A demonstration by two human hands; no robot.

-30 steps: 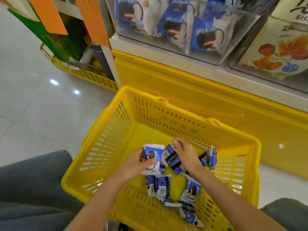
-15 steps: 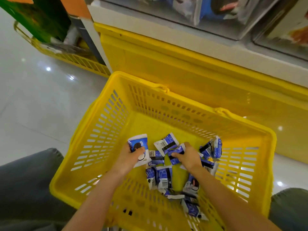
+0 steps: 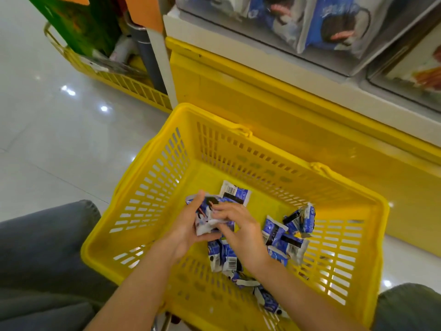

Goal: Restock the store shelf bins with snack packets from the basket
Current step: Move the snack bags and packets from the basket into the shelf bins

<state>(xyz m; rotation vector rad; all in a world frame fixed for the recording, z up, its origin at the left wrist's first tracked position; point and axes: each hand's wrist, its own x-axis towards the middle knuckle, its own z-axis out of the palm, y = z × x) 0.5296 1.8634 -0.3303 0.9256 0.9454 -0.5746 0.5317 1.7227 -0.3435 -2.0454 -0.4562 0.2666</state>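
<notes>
Glossy tiled floor (image 3: 47,144) at left; yellow basket (image 3: 162,182) stands on it, close against the shelf base. Low inside it, left hand (image 3: 188,232), fingers curled round a small stack of blue snack packets (image 3: 206,219), likely gathering several for one trip. From the right, right hand (image 3: 241,232) meets it, fingertips bent onto the stack; pinching or only pressing, cannot tell (blur). Right of the hands, loose packets (image 3: 276,232) lie on the basket bottom. Above right, clear shelf bin (image 3: 358,60) holds matching packets: probable destination.

Snack packets (image 3: 274,232) — print unreadable.
</notes>
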